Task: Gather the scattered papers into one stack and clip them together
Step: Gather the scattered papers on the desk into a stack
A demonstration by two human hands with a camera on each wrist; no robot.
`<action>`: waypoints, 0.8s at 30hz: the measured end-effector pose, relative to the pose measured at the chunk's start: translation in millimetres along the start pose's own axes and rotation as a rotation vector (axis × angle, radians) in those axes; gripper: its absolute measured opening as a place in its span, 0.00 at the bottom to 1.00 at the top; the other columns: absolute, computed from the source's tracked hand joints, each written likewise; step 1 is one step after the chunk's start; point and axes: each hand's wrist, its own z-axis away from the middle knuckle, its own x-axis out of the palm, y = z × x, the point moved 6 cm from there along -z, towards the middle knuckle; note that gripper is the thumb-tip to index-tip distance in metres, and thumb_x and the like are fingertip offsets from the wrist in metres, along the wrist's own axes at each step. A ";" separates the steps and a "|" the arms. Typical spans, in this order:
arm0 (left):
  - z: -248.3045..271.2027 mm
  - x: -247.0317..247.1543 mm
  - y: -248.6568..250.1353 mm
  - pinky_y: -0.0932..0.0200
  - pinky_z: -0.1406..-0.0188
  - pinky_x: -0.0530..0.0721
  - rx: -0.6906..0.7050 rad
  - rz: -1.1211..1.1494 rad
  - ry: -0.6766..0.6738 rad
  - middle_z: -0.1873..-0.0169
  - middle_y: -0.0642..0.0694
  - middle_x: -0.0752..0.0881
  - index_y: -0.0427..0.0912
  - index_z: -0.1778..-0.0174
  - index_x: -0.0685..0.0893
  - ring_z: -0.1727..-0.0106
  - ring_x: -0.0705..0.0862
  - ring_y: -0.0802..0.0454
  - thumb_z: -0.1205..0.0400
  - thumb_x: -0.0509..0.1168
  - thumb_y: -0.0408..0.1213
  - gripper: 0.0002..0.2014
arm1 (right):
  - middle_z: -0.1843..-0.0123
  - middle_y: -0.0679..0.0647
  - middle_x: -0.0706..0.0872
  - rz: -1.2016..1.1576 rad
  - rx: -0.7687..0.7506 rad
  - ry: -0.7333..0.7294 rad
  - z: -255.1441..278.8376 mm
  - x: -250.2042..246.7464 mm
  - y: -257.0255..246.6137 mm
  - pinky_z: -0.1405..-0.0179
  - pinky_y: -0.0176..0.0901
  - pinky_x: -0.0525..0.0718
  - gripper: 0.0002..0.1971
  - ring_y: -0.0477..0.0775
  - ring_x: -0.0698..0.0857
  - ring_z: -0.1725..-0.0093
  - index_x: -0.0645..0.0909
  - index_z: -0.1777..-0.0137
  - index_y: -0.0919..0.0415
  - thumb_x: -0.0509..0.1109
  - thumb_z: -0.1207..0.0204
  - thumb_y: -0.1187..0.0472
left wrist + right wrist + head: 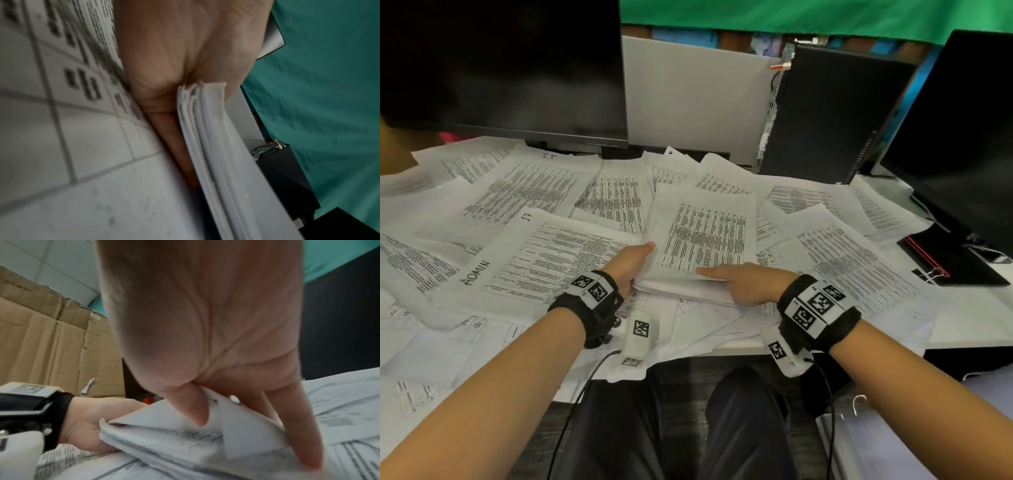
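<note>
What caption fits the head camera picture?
Both hands, left hand and right hand, grip a paper stack above scattered sheets.

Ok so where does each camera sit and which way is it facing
Head: on the head, looking forward and down at the paper-strewn desk; both forearms, left hand and right hand show.
Left wrist: looks along the palm at the paper stack edge.
Right wrist: looks along the fingers pinching the stack.
Shared: all three see the stack; the right wrist also sees the left hand.
</note>
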 end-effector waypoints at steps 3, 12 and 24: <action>2.2 2.5 1.8 0.41 0.28 0.74 0.030 -0.050 -0.043 0.29 0.36 0.78 0.33 0.25 0.72 0.31 0.78 0.39 0.16 0.62 0.46 0.26 | 0.12 0.53 0.39 0.036 0.010 -0.067 -6.8 15.2 -0.1 0.18 0.54 0.62 0.42 0.65 0.49 0.13 0.42 0.16 0.32 0.55 0.18 0.72; 45.4 3.3 48.6 0.60 0.50 0.82 0.402 -0.142 -0.004 0.43 0.50 0.84 0.43 0.32 0.77 0.44 0.83 0.54 0.15 0.62 0.42 0.16 | 0.29 0.52 0.82 -0.951 0.160 0.739 -4.9 -42.7 70.3 0.33 0.52 0.81 0.33 0.55 0.83 0.34 0.73 0.24 0.55 0.73 0.26 0.40; 57.5 -41.0 42.7 0.66 0.60 0.89 0.147 0.102 0.057 0.47 0.38 0.88 0.30 0.45 0.82 0.52 0.89 0.50 0.22 0.69 0.27 0.11 | 0.34 0.67 0.85 -1.869 0.173 0.439 -69.5 7.8 63.6 0.48 0.61 0.89 0.22 0.65 0.86 0.36 0.77 0.28 0.70 0.71 0.20 0.63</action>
